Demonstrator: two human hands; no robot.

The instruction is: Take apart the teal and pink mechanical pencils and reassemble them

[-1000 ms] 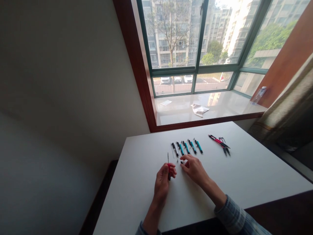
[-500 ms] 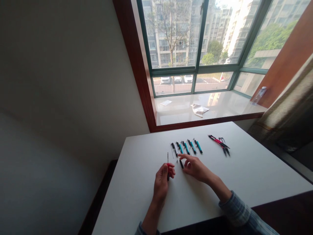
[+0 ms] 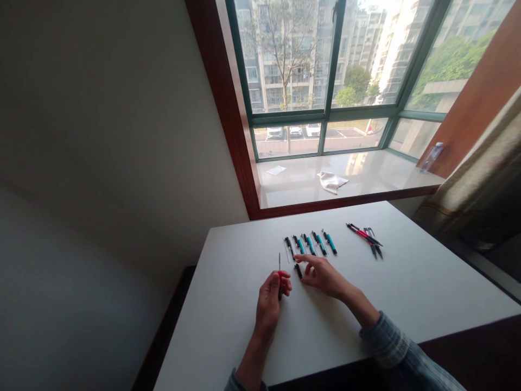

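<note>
My left hand (image 3: 269, 304) is closed around the lower part of a pen (image 3: 280, 276), its red and black body upright in the fingers. A thin refill with a metallic look sticks up from its top. To the right, my right hand (image 3: 323, 276) pinches a short black pen barrel (image 3: 298, 271) near its lower end, just above the table. Its index finger stretches out toward the row of pen parts. Just beyond the fingers lie a black pen piece (image 3: 289, 243) and a thin pale refill (image 3: 286, 251).
Several teal and black pen parts (image 3: 329, 243) lie in a row across the white table (image 3: 228, 304). Farther right, red and black pens (image 3: 363, 233) lie crossed in a small pile. On the windowsill are a crumpled cloth (image 3: 332, 183) and a clear bottle (image 3: 432, 157).
My right hand has shifted slightly left with the black barrel. The small grey piece seen beside the barrel earlier no longer shows apart from it. My left hand has stayed in place.
</note>
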